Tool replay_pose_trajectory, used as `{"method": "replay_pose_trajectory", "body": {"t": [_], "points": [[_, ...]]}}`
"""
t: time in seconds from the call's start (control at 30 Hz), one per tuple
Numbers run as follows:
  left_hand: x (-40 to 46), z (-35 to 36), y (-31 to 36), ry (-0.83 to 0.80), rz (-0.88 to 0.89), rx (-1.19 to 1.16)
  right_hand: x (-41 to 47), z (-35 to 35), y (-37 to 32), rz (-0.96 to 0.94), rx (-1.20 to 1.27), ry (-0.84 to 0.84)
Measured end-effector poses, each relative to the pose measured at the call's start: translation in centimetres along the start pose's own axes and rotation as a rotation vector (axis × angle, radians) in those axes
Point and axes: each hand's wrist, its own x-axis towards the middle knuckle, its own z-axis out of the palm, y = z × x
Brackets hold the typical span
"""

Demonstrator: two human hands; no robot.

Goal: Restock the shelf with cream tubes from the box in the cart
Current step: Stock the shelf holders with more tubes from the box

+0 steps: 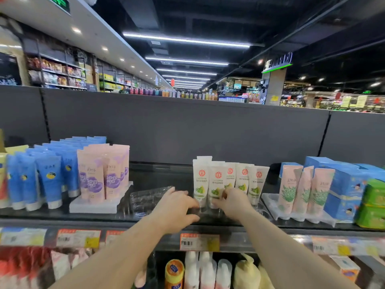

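The shelf runs left to right across the view at about chest height, with a dark back panel behind it and a strip of price tags along its front edge. On it, from left to right, stand blue tubes, pink and purple tubes on a white tray, an empty clear plastic tray, the row of white cream tubes with red seals and green fruit pictures, pink and green tubes, and blue boxes. The white cream tubes are the ones being stocked; they stand upright on their caps, long axis vertical, straight ahead of the person and just right of centre. Neither the cart nor the box shows here. Both arms reach forward to the foot of that row. The left hand lies at the row's left end, fingers spread and curved toward the base of the leftmost tube, by the clear tray; whether it grips anything I cannot tell. The right hand is nearer the middle of the row, its fingertips pinching the lower part of one tube. The two hands are close together but apart. Judging by this, the step in hand is seating or straightening tubes in the row, and the right hand is better placed for it, needing only a small nudge along the shelf.
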Motion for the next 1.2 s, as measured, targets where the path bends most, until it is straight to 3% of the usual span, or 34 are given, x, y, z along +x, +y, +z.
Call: {"method": "replay_pose_trajectory", "body": {"t": [0.13,0.2,0.27,0.4,0.6,0.73,0.87,1.03,1.2], "points": [[-2.7,-0.6,-0.6,0.096,-0.065,0.009,-3.1,0.7,-0.3,0.052,0.019,0.248],[-4.7,-1.2,-1.4,0.131,-0.100,-0.005,-5.2,2.3,-1.5,-0.037,0.008,0.393],[-7.2,-2.0,-2.6,0.142,-0.150,-0.044,-7.3,4.7,-3.8,-0.149,0.004,0.404],[-14.4,-4.2,-7.0,0.134,-0.258,-0.078,-11.0,11.0,-11.0,-0.336,-0.088,0.263],[-32.6,-7.4,-19.7,0.019,-0.448,0.174,-18.8,25.4,-26.6,-0.594,-0.369,0.044],[-46.7,-9.0,-28.5,-0.136,-0.695,0.266,-26.4,35.9,-36.9,-0.667,-0.285,-0.234],[-58.1,-11.1,-34.5,-0.110,-0.867,0.292,-32.4,43.2,-46.0,-0.730,-0.254,-0.432],[-66.7,-10.7,-39.5,-0.111,-1.028,0.262,-36.0,51.0,-52.7,-0.794,-0.315,-0.570],[-69.7,-9.5,-46.1,-0.183,-1.139,0.237,-35.2,58.6,-57.1,-0.813,-0.317,-0.644]]}}
